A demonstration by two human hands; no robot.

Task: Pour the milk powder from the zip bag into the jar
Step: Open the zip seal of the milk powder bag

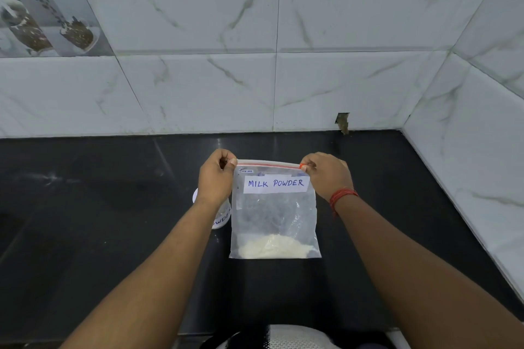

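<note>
A clear zip bag labelled "MILK POWDER" hangs upright over the black counter, with a little pale powder settled at its bottom. My left hand pinches the bag's top left corner at the red zip strip. My right hand pinches the top right corner of the same strip. The jar stands just left of the bag and is mostly hidden behind my left wrist; only a bit of its white rim and part of its label show.
The black counter runs back to a marble-tiled wall, and a second tiled wall closes off the right side. A small chipped hole sits in the wall at counter level.
</note>
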